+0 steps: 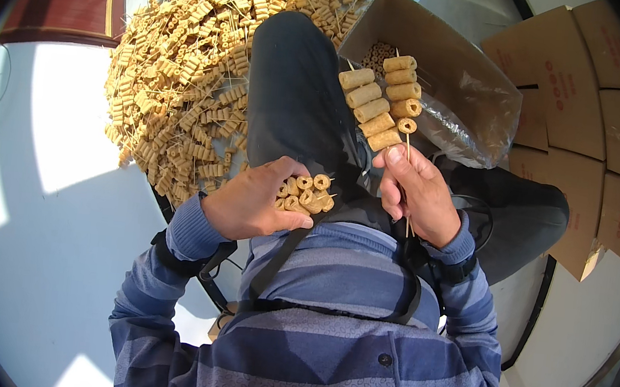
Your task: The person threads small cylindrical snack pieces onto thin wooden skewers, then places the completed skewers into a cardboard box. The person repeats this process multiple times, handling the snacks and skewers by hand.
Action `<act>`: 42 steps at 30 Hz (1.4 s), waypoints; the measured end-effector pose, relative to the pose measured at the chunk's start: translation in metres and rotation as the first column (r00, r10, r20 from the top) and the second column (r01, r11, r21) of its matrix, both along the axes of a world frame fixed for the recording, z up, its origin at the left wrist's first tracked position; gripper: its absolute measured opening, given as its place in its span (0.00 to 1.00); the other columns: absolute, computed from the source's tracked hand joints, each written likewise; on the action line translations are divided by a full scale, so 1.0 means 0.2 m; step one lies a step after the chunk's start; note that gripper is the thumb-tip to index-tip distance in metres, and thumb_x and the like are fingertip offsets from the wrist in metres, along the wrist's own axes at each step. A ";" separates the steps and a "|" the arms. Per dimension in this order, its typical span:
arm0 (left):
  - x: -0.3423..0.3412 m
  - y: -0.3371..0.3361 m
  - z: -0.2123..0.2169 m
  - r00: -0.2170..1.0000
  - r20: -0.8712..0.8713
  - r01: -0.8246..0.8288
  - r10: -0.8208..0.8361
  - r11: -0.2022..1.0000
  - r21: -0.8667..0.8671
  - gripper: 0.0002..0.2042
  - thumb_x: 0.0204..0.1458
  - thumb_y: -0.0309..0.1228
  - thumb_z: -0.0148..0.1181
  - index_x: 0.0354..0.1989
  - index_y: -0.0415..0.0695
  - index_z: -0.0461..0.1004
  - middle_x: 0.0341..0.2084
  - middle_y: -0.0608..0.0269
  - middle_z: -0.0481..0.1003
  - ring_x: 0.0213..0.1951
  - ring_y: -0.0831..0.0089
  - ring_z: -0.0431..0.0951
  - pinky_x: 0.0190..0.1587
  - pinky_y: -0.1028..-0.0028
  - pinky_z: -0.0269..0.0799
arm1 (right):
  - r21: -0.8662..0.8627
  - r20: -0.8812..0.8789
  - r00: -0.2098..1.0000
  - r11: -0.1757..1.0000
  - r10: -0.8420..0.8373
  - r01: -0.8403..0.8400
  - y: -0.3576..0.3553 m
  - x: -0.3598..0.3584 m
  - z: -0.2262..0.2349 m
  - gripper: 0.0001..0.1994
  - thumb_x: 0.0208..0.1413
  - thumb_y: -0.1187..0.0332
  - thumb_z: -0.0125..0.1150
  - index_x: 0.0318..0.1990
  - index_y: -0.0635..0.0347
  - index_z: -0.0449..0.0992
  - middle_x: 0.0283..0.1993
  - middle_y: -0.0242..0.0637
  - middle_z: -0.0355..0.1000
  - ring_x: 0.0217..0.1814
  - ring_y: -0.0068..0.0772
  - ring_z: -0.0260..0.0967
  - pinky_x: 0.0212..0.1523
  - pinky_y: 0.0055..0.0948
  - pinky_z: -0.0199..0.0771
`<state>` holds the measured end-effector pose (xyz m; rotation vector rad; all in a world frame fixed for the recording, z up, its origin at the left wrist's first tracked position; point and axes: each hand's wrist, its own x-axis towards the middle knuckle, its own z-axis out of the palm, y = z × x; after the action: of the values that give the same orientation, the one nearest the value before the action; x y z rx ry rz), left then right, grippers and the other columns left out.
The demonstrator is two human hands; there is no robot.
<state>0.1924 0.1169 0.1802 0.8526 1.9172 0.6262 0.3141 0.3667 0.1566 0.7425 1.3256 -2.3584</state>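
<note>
Tan tube-shaped pieces are the work stock. Right hand [419, 194], centre right of frame, pinches two thin skewers [388, 100] upright; both carry stacked pieces, each roughly five or six deep. Left hand [253, 199], centre, is cupped closed around a handful of loose pieces [306, 193].

Progress, judged: a large heap of finished skewers [187, 67] fills the upper left, so much is done; the open cardboard box [444, 71] at upper centre right still shows pieces inside.

Room: hands work over the lap, just apart. Heap edge lies near the left knee; flattened cartons [591, 102] crowd the right.
</note>
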 end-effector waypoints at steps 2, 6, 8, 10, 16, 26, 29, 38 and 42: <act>-0.02 -0.02 0.01 0.993 0.117 0.025 -0.024 1.000 -0.001 0.33 0.53 0.47 0.69 0.60 0.37 0.65 0.48 0.44 0.75 0.51 0.51 0.78 0.54 0.63 0.73 | -0.012 -0.005 1.000 1.000 0.005 -0.005 0.00 0.00 -0.01 0.15 0.73 0.57 0.45 0.44 0.61 0.69 0.18 0.27 0.61 0.15 0.18 0.55 0.18 0.18 0.55; -0.01 -0.04 0.03 0.962 0.271 -0.041 0.041 0.999 -0.005 0.34 0.54 0.47 0.68 0.62 0.36 0.64 0.47 0.43 0.76 0.50 0.53 0.78 0.54 0.64 0.73 | -0.012 0.004 1.000 1.000 0.022 -0.022 0.01 0.00 -0.02 0.15 0.73 0.57 0.45 0.44 0.61 0.69 0.19 0.27 0.62 0.16 0.18 0.56 0.18 0.18 0.55; -0.01 -0.05 0.03 0.954 0.295 -0.049 0.044 0.999 0.009 0.34 0.55 0.47 0.67 0.63 0.35 0.63 0.47 0.44 0.76 0.50 0.55 0.79 0.54 0.65 0.73 | 0.001 0.016 0.999 0.999 0.048 -0.048 0.02 0.00 -0.03 0.15 0.73 0.56 0.44 0.45 0.60 0.69 0.20 0.27 0.64 0.16 0.18 0.59 0.18 0.17 0.56; -0.03 -0.05 0.02 0.952 0.305 0.009 -0.031 0.997 0.072 0.34 0.57 0.46 0.65 0.63 0.35 0.62 0.46 0.46 0.77 0.50 0.59 0.79 0.53 0.66 0.73 | 0.021 0.031 0.996 0.996 0.081 -0.081 0.02 0.00 -0.04 0.15 0.73 0.56 0.44 0.45 0.60 0.69 0.20 0.28 0.66 0.18 0.17 0.62 0.18 0.16 0.58; -0.08 -0.05 0.00 0.781 0.623 0.082 -0.037 0.996 -0.044 0.29 0.65 0.39 0.56 0.68 0.35 0.57 0.57 0.56 0.70 0.61 0.71 0.68 0.62 0.71 0.64 | 0.004 -0.004 0.998 0.998 0.056 -0.056 0.02 0.01 -0.06 0.16 0.74 0.56 0.42 0.44 0.60 0.68 0.22 0.31 0.70 0.20 0.18 0.67 0.19 0.15 0.61; -0.06 -0.06 0.03 0.738 0.674 0.064 -0.008 0.996 -0.058 0.33 0.67 0.38 0.49 0.74 0.36 0.44 0.67 0.52 0.60 0.68 0.68 0.58 0.68 0.72 0.54 | -0.003 -0.015 0.996 0.996 0.093 -0.093 0.02 0.01 -0.07 0.16 0.74 0.55 0.42 0.44 0.59 0.68 0.21 0.31 0.70 0.19 0.17 0.65 0.19 0.14 0.60; -0.06 -0.07 0.05 0.628 0.777 0.047 0.039 0.995 -0.088 0.33 0.67 0.35 0.50 0.75 0.36 0.44 0.67 0.54 0.59 0.68 0.70 0.58 0.69 0.72 0.53 | -0.001 -0.013 0.995 0.995 0.099 -0.099 0.02 0.02 -0.07 0.17 0.73 0.54 0.43 0.44 0.59 0.69 0.21 0.30 0.70 0.18 0.16 0.63 0.19 0.14 0.59; -0.03 0.03 0.15 0.772 0.624 0.168 -0.121 0.986 -0.017 0.37 0.66 0.42 0.53 0.75 0.39 0.41 0.66 0.52 0.58 0.68 0.66 0.58 0.69 0.68 0.54 | -0.017 -0.049 0.975 0.976 0.218 -0.219 0.06 -0.01 -0.09 0.18 0.73 0.54 0.43 0.46 0.60 0.68 0.22 0.28 0.69 0.21 0.14 0.65 0.22 0.14 0.60; -0.11 0.09 0.18 0.799 0.600 -0.068 0.031 0.997 0.040 0.36 0.65 0.37 0.51 0.75 0.39 0.40 0.66 0.52 0.58 0.67 0.66 0.59 0.68 0.69 0.55 | -0.074 -0.075 0.984 0.983 0.160 -0.166 0.11 0.01 -0.12 0.17 0.74 0.54 0.42 0.46 0.60 0.68 0.22 0.29 0.70 0.21 0.15 0.68 0.21 0.14 0.62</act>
<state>0.1700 0.1358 0.2162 0.5446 1.3437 0.8709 0.3151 0.3885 0.1335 0.5126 1.2595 -2.3094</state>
